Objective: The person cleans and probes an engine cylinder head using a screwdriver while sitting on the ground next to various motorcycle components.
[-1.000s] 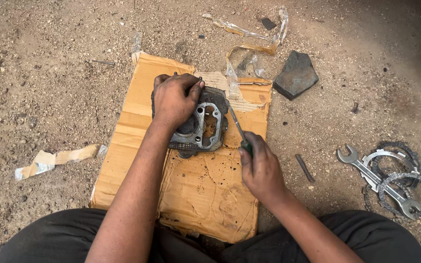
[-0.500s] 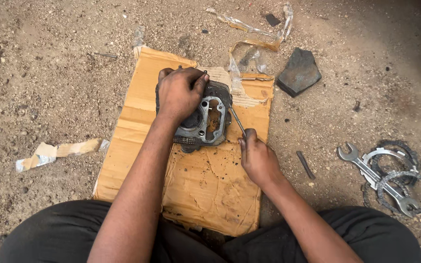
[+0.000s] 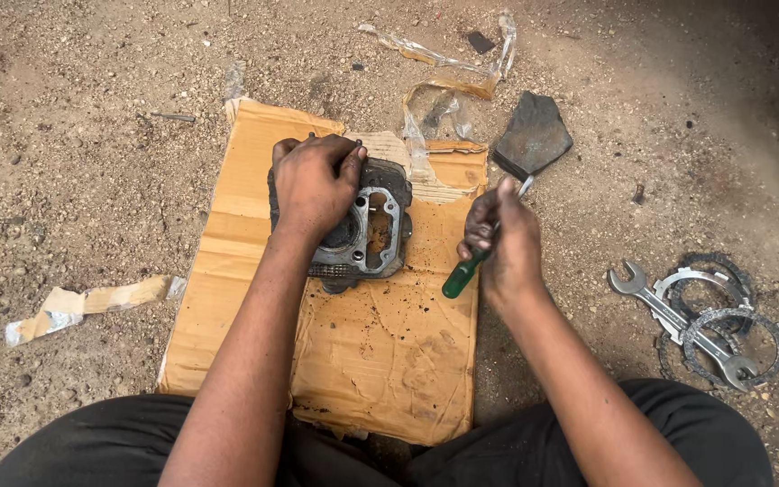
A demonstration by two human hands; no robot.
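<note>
A dark, greasy metal engine block (image 3: pixel 373 230) with a rectangular opening lies on a sheet of brown cardboard (image 3: pixel 371 361) spread on the dirt. My left hand (image 3: pixel 313 185) rests on top of the block and grips its upper left side. My right hand (image 3: pixel 502 239) is lifted to the right of the block, over the cardboard's right edge. It holds a screwdriver with a green handle (image 3: pixel 462 273); the handle points down-left and the metal tip sticks out past my fingers toward the upper right.
A dark flat stone (image 3: pixel 534 135) lies beyond the cardboard's far right corner. Torn clear plastic and tape (image 3: pixel 448 81) lie at the top. A wrench (image 3: pixel 673 320) and ring-shaped toothed discs (image 3: pixel 732 334) sit on the ground at right. A tape scrap (image 3: pixel 83 302) lies left.
My right hand has pulled the screwdriver away from the block, moving right and up. My left hand has stayed on the block.
</note>
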